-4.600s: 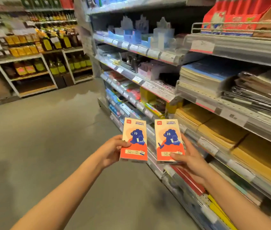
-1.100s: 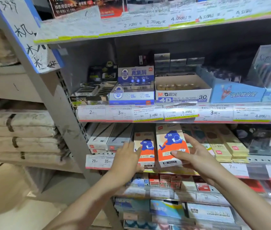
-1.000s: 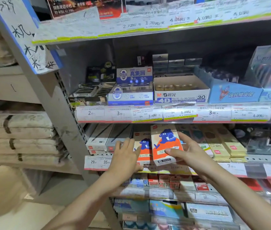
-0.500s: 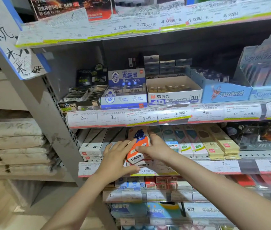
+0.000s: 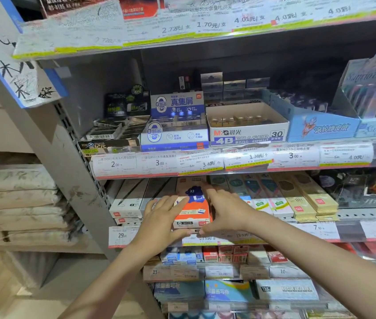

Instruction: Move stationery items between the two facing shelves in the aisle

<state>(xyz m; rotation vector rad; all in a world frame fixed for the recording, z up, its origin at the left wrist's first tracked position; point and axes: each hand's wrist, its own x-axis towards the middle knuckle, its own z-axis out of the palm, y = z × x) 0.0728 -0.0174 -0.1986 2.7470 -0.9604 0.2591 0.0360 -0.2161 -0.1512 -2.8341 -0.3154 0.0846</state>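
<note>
We are pressing the orange box [image 5: 191,209] between our left hand [image 5: 162,223] and right hand [image 5: 225,211], fingers straight against its sides, none curled round. It is lying on the shelf [image 5: 320,231], long axis running backward, white boxes [image 5: 128,203] crowding left, yellow boxes [image 5: 304,201] right.
</note>
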